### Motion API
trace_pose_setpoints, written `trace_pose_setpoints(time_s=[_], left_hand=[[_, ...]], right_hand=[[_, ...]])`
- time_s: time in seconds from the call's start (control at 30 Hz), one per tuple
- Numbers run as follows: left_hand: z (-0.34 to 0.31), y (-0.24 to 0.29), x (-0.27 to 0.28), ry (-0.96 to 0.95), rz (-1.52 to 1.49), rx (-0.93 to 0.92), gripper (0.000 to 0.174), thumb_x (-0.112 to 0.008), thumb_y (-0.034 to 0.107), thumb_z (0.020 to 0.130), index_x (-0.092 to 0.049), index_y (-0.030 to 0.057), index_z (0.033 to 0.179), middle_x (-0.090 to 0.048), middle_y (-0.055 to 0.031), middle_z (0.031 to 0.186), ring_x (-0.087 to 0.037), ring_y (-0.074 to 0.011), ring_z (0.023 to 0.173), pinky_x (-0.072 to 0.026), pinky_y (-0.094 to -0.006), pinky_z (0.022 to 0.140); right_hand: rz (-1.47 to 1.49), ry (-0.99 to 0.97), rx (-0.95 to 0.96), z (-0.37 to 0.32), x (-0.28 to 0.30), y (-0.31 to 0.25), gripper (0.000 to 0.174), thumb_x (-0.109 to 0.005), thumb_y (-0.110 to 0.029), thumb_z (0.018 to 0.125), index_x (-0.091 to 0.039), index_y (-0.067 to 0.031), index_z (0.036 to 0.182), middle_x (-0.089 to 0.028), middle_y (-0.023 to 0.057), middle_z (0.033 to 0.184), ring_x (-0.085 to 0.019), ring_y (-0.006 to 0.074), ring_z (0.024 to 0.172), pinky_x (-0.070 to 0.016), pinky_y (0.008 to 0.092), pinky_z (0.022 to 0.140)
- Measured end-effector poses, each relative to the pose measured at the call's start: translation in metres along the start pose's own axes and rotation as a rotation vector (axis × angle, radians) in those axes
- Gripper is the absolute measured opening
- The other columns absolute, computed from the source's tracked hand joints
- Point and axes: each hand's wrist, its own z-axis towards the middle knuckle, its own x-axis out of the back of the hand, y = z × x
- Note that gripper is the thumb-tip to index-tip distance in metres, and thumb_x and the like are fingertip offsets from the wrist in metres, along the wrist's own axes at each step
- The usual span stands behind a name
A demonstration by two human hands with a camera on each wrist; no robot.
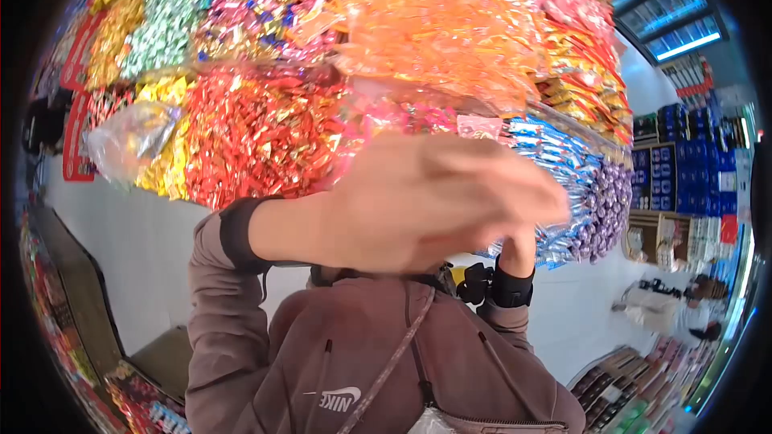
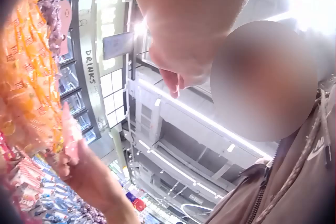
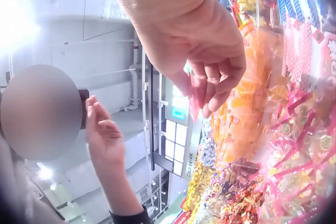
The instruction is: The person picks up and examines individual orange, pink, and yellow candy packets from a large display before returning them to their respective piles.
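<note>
My left hand [image 1: 426, 193], blurred, is raised across the front of the candy display in the head view and covers most of my right hand. Its fingers [image 2: 169, 79] hang loosely bent in the left wrist view, with nothing between them. My right hand [image 3: 210, 50] pinches a small pink wrapped candy [image 3: 194, 98] between thumb and fingers, close by the orange candy packets [image 3: 241, 98]. Pink-wrapped candies [image 3: 299, 155] lie heaped beside them. Blue-and-white wrapped candies [image 1: 555, 169] fill the section at right in the head view.
Red foil candies [image 1: 257, 128] lie in the front row, with a clear plastic bag [image 1: 129, 137] at the left end. Purple candies [image 1: 607, 209] form the right end. Stocked shelves [image 1: 683, 161] stand at right, and a dark bench-like fixture [image 1: 68, 265] at left.
</note>
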Motion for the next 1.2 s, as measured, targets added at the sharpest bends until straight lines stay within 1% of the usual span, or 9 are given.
trace_pose_setpoints(time_s=[0.03,0.1,0.2,0.33,0.6,0.7,0.83,0.93,1.2], left_hand=[[-0.004,-0.017,-0.014,-0.020,0.154,0.046,0.027,-0.065,0.003,0.070,-0.062,0.0042,0.097,-0.062,-0.0072,0.092,-0.061,-0.0160,0.080,-0.0481,-0.0224,0.064],[-0.005,-0.035,-0.022,-0.172,-0.020,0.391,0.035,-0.065,0.008,0.072,-0.057,0.0039,0.106,-0.057,-0.0093,0.106,-0.058,-0.0194,0.092,-0.0478,-0.0268,0.073],[-0.017,-0.070,-0.048,-0.218,0.141,0.319,0.044,-0.064,0.009,0.074,-0.050,0.0038,0.115,-0.056,-0.0114,0.107,-0.056,-0.0216,0.096,-0.0456,-0.0304,0.079],[-0.023,-0.074,-0.067,-0.426,-0.164,0.645,0.040,-0.064,0.014,0.077,-0.050,0.0039,0.114,-0.058,-0.0122,0.102,-0.057,-0.0208,0.094,-0.0450,-0.0308,0.079],[-0.004,-0.070,-0.082,-0.753,-0.155,0.621,0.031,-0.063,0.013,0.078,-0.054,-0.0030,0.103,-0.061,-0.0093,0.089,-0.057,-0.0123,0.082,-0.0449,-0.0263,0.070],[-0.008,-0.074,-0.101,-0.696,-0.260,0.668,0.026,-0.062,0.019,0.075,-0.059,0.0026,0.095,-0.060,-0.0133,0.078,-0.058,-0.0232,0.067,-0.0439,-0.0316,0.060],[-0.009,-0.073,-0.129,-0.698,-0.179,0.646,0.025,-0.066,0.020,0.073,-0.060,0.0039,0.091,-0.060,-0.0113,0.074,-0.058,-0.0203,0.065,-0.0440,-0.0307,0.058],[0.008,-0.061,-0.142,-0.779,-0.162,0.611,0.022,-0.064,0.009,0.077,-0.060,0.0017,0.096,-0.062,-0.0046,0.088,-0.057,-0.0078,0.076,-0.0466,-0.0234,0.064],[0.115,-0.076,-0.146,-0.582,0.092,0.380,0.021,-0.062,0.013,0.079,-0.056,0.0012,0.095,-0.061,-0.0053,0.083,-0.057,-0.0115,0.075,-0.0450,-0.0252,0.066]], right_hand=[[0.020,0.012,0.166,-0.006,-0.001,-0.003,0.020,-0.055,-0.018,0.087,-0.060,0.0004,0.093,-0.057,-0.0020,0.075,-0.048,0.0037,0.068,-0.0382,0.0186,0.059],[-0.035,0.020,0.096,-0.010,0.012,0.005,0.019,-0.054,-0.017,0.087,-0.060,-0.0001,0.094,-0.057,-0.0021,0.075,-0.048,0.0032,0.069,-0.0385,0.0185,0.060],[-0.031,0.077,0.055,-0.028,0.010,-0.012,0.020,-0.055,-0.016,0.086,-0.060,0.0010,0.095,-0.057,-0.0011,0.074,-0.051,0.0042,0.070,-0.0429,0.0206,0.060],[-0.053,0.054,-0.059,-0.044,0.017,-0.003,0.021,-0.056,-0.018,0.085,-0.061,0.0014,0.093,-0.058,0.0004,0.071,-0.050,0.0043,0.064,-0.0425,0.0218,0.055],[-0.217,0.163,0.002,-0.066,0.027,0.002,0.021,-0.057,-0.019,0.084,-0.062,0.0015,0.081,-0.058,0.0021,0.063,-0.050,0.0042,0.061,-0.0413,0.0219,0.054],[-0.178,0.180,0.009,-0.075,0.037,0.012,0.019,-0.058,-0.017,0.083,-0.062,0.0014,0.088,-0.053,-0.0004,0.059,-0.042,0.0033,0.058,-0.0377,0.0226,0.051],[-0.149,0.209,0.035,-0.092,0.054,0.019,0.019,-0.057,-0.016,0.083,-0.060,0.0020,0.090,-0.054,0.0000,0.062,-0.044,0.0046,0.059,-0.0389,0.0239,0.053],[-0.076,0.285,0.051,-0.108,0.072,0.016,0.018,-0.057,-0.016,0.083,-0.061,0.0002,0.090,-0.059,0.0015,0.071,-0.050,0.0049,0.066,-0.0415,0.0221,0.059],[0.076,0.464,0.121,-0.127,0.144,0.035,0.018,-0.053,-0.014,0.086,-0.059,0.0013,0.095,-0.061,0.0038,0.079,-0.054,0.0078,0.070,-0.0436,0.0216,0.062]])
